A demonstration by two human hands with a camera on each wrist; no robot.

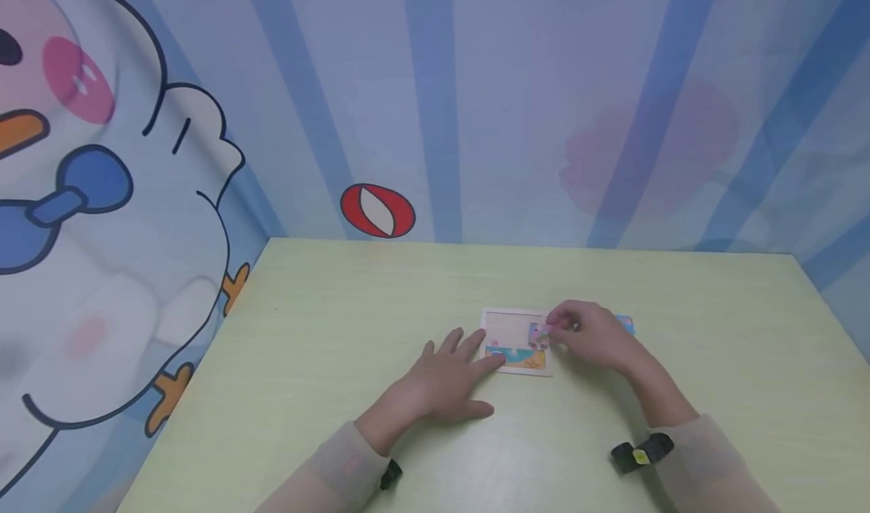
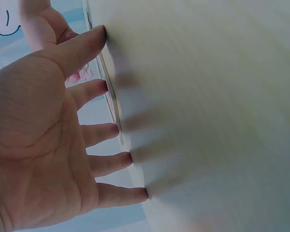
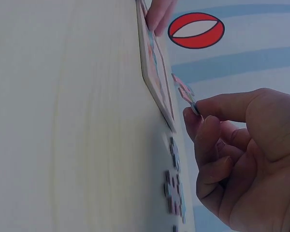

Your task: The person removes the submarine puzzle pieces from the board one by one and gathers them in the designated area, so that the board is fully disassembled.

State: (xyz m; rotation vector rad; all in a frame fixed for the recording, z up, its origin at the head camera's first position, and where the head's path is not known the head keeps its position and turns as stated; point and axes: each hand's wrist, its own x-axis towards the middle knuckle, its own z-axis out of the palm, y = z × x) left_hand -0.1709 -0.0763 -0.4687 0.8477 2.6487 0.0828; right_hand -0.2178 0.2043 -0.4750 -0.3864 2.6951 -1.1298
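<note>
One puzzle piece point(image 1: 536, 335) is pinched between thumb and finger of my right hand point(image 1: 593, 335), held over the right of the tray point(image 1: 506, 329). My left hand point(image 1: 442, 381) is spread, fingers straight, index fingertip on the tray; loose pieces point(image 3: 173, 193) lie to its right.

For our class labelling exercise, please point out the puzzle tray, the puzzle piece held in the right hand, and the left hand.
Puzzle tray point(image 1: 506, 326), head view: bare upper part of its inside.
Puzzle piece point(image 3: 185, 92), right wrist view: middle of its exposed part.
Left hand point(image 1: 443, 382), head view: back of the hand.
</note>
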